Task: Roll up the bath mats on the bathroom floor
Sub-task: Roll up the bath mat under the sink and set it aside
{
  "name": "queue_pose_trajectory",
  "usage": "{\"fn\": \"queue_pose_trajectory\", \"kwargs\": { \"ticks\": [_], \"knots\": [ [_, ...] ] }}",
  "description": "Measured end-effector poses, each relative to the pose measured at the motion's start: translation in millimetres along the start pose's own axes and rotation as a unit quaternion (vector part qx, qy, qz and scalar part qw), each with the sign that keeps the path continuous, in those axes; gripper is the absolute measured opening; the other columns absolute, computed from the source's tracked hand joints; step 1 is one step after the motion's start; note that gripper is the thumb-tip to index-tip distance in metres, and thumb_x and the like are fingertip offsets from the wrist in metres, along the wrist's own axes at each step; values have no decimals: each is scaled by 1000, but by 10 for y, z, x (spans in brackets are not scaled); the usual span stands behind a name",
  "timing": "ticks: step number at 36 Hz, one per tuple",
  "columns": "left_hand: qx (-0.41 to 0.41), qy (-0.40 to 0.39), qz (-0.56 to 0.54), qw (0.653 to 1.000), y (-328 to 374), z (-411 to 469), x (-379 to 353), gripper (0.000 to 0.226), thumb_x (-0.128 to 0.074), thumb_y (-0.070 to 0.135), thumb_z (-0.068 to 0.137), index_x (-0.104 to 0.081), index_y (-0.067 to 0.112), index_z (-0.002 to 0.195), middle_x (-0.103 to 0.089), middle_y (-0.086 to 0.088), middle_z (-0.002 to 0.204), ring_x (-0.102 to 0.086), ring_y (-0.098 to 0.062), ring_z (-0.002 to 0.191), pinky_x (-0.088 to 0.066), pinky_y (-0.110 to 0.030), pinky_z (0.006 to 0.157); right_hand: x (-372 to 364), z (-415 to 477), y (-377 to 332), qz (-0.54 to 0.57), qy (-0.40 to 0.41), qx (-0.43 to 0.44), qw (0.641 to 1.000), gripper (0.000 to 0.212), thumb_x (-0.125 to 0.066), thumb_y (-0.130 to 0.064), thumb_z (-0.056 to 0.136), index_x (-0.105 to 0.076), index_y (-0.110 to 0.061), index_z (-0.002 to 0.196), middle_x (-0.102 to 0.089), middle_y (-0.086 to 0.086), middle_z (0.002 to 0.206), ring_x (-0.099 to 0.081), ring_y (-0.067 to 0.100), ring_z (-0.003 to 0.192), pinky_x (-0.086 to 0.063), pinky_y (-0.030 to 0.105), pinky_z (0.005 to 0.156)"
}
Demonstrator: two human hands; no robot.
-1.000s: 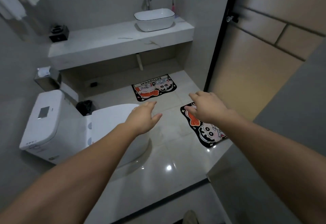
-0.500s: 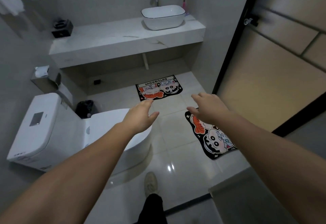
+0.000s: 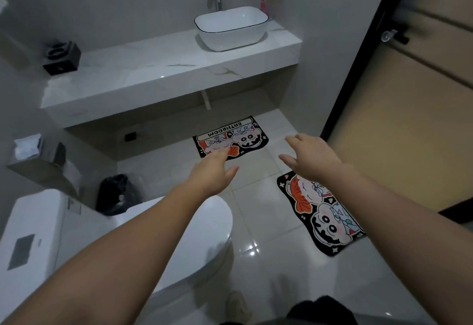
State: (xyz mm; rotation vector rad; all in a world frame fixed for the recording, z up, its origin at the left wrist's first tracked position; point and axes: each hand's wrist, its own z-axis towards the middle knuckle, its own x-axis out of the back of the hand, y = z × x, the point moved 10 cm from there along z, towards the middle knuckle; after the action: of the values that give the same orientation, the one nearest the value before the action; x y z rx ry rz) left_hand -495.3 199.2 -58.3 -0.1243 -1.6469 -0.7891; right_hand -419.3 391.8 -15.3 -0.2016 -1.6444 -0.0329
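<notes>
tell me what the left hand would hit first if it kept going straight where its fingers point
Probably the far bath mat, the one reading BATHROOM: the open left hand points at it with nothing seen between. Depth is unclear, so it might meet bare floor just short.

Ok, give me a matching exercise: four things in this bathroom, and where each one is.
Things: 1 BATHROOM-lettered mat; 2 second cartoon mat; 3 white basin; 4 black bin.
Places: A on the counter; B on the floor beside the toilet; C flat on the floor by the door; D flat on the floor in front of the counter.
Pairs: 1-D, 2-C, 3-A, 4-B.
</notes>
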Motion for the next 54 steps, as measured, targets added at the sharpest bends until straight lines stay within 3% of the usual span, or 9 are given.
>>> {"fn": "queue_pose_trajectory", "kwargs": {
  "ticks": [12, 18, 30, 40, 54],
  "knots": [
    [19, -38, -9, 999, -268, 976, -215, 62, -49, 43, 93, -27, 21, 146, -36, -2, 150, -36, -20, 134, -34, -42, 109, -182, 1097, 452, -12, -20, 0, 1000, 43, -39, -36, 95, -43, -15, 133, -55, 11, 124, -52, 31, 109, -39, 41, 96],
    [60, -10, -9, 998, -250, 1597, -231, 57, -51, 38, 92, -35, 14, 142, -44, -9, 143, -42, -25, 128, -37, -40, 104, -198, 1823, 736, 6, -29, 38, 999, 42, -40, -37, 94, -45, -15, 130, -56, 10, 123, -52, 29, 109, -41, 43, 97],
    [146, 34, -34, 988, -342, 2366, -321, 53, -50, 37, 92, -38, 19, 141, -47, -3, 142, -45, -23, 126, -39, -37, 101, -203, 2850, 1382, 26, -65, 75, 995, 49, -42, -42, 93, -44, -15, 133, -54, 11, 126, -52, 29, 111, -41, 40, 94],
    [156, 63, -35, 985, -592, 2803, -198, 51, -50, 36, 93, -39, 21, 140, -49, -1, 139, -48, -21, 123, -40, -35, 96, -313, 3410, 1297, 55, -75, 92, 991, 50, -42, -41, 94, -41, -15, 136, -54, 11, 126, -51, 30, 113, -44, 40, 93],
    [159, 23, -47, 986, -1600, 3761, -127, 50, -51, 34, 92, -41, 19, 138, -50, -2, 137, -48, -22, 122, -40, -37, 96, -523, 4742, 878, 83, -108, 42, 990, 50, -44, -36, 95, -38, -15, 141, -48, 12, 136, -48, 30, 120, -40, 37, 94]
  ]
}}
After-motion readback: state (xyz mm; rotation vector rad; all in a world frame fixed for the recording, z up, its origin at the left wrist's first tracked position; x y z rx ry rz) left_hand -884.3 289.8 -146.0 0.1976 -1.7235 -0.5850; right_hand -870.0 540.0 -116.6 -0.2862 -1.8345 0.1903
